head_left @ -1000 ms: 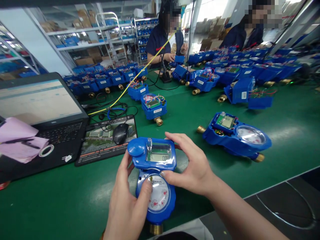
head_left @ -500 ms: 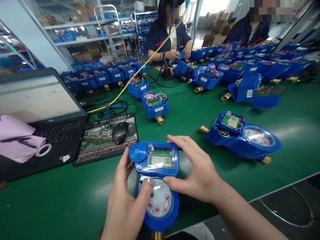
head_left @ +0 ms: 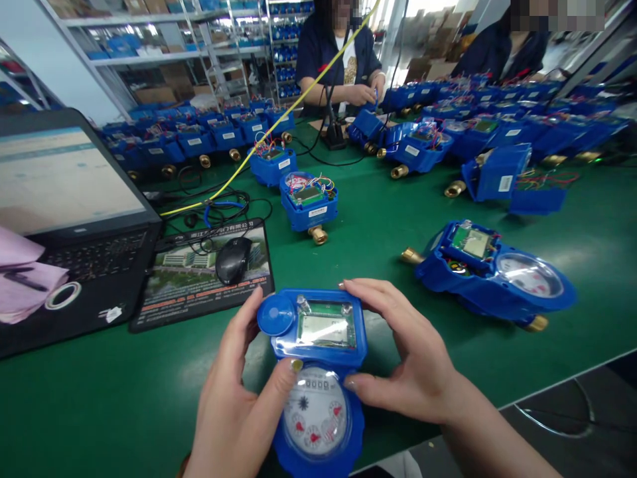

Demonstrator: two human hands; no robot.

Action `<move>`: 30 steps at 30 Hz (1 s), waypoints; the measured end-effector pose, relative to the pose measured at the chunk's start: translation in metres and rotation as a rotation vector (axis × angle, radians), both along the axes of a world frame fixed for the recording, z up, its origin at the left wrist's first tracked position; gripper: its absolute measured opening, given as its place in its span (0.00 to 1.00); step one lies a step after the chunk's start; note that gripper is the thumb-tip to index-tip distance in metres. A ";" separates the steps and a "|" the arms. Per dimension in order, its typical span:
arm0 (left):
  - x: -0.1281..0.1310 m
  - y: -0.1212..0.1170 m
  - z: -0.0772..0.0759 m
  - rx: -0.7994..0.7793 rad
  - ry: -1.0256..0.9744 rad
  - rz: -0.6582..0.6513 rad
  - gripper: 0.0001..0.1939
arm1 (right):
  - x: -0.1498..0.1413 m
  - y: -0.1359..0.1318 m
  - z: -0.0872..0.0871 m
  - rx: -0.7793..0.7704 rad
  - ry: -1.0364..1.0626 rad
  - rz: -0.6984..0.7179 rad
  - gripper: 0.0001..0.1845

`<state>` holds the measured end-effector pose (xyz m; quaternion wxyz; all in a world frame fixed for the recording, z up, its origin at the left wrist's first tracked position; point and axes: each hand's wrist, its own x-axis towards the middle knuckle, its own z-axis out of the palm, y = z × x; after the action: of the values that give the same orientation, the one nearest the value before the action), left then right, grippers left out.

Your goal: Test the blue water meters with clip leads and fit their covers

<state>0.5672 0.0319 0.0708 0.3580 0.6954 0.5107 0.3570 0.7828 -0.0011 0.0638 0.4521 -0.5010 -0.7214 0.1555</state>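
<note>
Between my two hands is a blue water meter [head_left: 318, 372], with a display window at its top and a round white dial below. My left hand [head_left: 243, 392] is closed on its left side, the thumb lying by the upper edge of the dial. On the other side my right hand [head_left: 408, 352] grips the meter, fingers along the top right corner and thumb beside the dial. A round blue cap [head_left: 276, 315] sits at the meter's upper left. Further right, a second water meter [head_left: 492, 272] lies on the green table with its circuit board exposed.
At left stand a laptop [head_left: 74, 219] and a mouse [head_left: 233, 260] on a printed mouse pad [head_left: 199, 299]. An opened meter [head_left: 309, 202] sits beyond my hands. Several more line the back, where a co-worker [head_left: 343, 73] handles a blue part. A yellow cable [head_left: 293, 123] crosses the view.
The view has shifted slightly. The meter in my hands tilts differently: the digits on its display no longer show, and the dial's number row is uncovered. My right thumb has slid right.
</note>
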 end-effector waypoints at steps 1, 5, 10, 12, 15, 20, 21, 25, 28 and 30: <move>0.000 0.000 0.000 -0.003 0.005 0.006 0.29 | 0.001 0.000 -0.001 0.000 0.018 0.012 0.38; 0.000 0.002 0.001 -0.018 0.017 0.025 0.29 | 0.002 0.002 -0.006 0.039 0.103 0.044 0.35; 0.002 0.004 0.006 -0.024 0.006 -0.005 0.28 | 0.002 0.004 -0.010 0.011 0.200 0.080 0.36; 0.003 0.004 0.006 -0.047 -0.035 -0.021 0.27 | 0.002 0.004 -0.011 0.005 0.215 0.082 0.35; 0.003 0.004 0.004 -0.118 -0.124 -0.043 0.28 | 0.005 0.004 -0.013 -0.042 0.242 0.097 0.39; 0.004 -0.001 -0.003 -0.299 -0.270 -0.134 0.37 | 0.008 -0.006 -0.019 -0.364 0.328 0.166 0.58; 0.004 -0.003 -0.004 -0.353 -0.316 -0.155 0.39 | 0.006 -0.011 -0.020 -0.435 0.373 0.159 0.58; 0.009 -0.009 -0.006 -0.474 -0.449 -0.183 0.43 | -0.013 -0.029 -0.017 -0.658 0.759 0.208 0.46; 0.014 -0.007 -0.006 -0.368 -0.417 -0.154 0.42 | -0.023 -0.028 -0.012 -0.681 0.965 0.256 0.44; 0.018 -0.002 -0.005 -0.253 -0.405 -0.145 0.42 | -0.023 -0.020 -0.009 -0.655 0.999 0.269 0.47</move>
<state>0.5850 0.0296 0.0657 0.5620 0.5942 0.4179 0.3955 0.7594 -0.0211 0.0545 0.5343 -0.3849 -0.3938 0.6413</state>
